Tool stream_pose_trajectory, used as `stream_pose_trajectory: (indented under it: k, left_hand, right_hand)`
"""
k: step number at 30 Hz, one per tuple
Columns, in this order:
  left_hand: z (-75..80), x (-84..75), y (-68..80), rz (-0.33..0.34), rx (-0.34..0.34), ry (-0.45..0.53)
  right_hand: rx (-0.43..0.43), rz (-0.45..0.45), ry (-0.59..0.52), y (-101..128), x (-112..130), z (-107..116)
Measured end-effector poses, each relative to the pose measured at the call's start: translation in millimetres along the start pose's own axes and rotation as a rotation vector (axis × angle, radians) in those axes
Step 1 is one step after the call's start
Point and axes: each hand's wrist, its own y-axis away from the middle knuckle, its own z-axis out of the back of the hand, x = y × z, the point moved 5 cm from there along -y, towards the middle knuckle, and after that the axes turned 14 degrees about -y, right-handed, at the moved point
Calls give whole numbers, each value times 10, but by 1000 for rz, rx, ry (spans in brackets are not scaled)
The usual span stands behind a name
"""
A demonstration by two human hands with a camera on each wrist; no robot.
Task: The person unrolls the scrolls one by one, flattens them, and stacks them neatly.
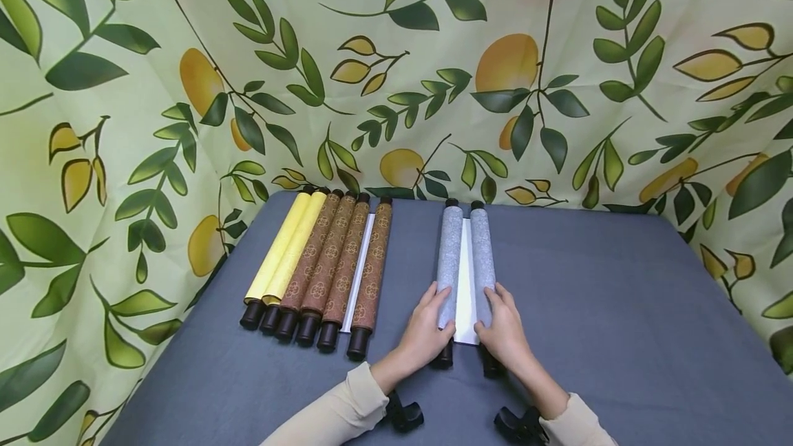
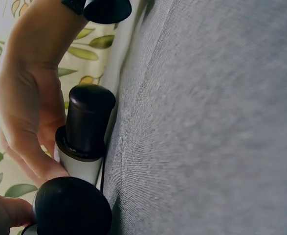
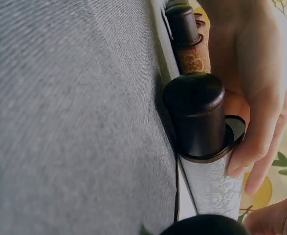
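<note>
A partly rolled hanging scroll with a pale blue-grey patterned back lies lengthwise on the table. Its left roll (image 1: 449, 246) and right roll (image 1: 482, 246) stand slightly apart, with a white strip (image 1: 466, 281) showing between them. My left hand (image 1: 427, 325) grips the left roll near its lower end, thumb on the inner side. Likewise, my right hand (image 1: 504, 327) holds the lower part of the right roll. Dark end knobs stick out below both hands; one knob (image 2: 89, 117) shows in the left wrist view, another (image 3: 197, 115) in the right wrist view.
To the left lie two yellow rolls (image 1: 281, 246) and several brown floral rolls (image 1: 331, 253), side by side with black knobs. A white strip (image 1: 359, 274) shows between two brown ones. The grey-blue table (image 1: 619, 308) meets a leaf-printed cloth (image 1: 396, 74) behind.
</note>
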Motion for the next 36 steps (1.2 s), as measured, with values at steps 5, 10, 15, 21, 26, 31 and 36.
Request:
stream_pose_trajectory:
  k: [5, 10, 15, 21, 26, 31, 36]
  left_hand:
    - [-31, -14, -32, 31, 25, 5]
    - [-27, -67, -6, 74, 74, -1]
    - [-36, -111, 31, 111, 123, -66]
    - [-31, -93, 1, 116, 160, -227]
    - [-20, -51, -2, 70, 168, -313]
    - [-8, -13, -19, -15, 184, -306]
    - [18, 7, -32, -87, 194, -293]
  right_hand:
    - [-3, 6, -2, 5, -54, 66]
    - [4, 18, 17, 5, -90, 120]
    - [13, 5, 18, 26, -132, 152]
    - [-7, 50, 28, 11, -170, 155]
    - [-67, 151, 74, 9, -186, 168]
    - [-58, 185, 104, 6, -189, 224]
    - [-23, 172, 112, -8, -179, 291]
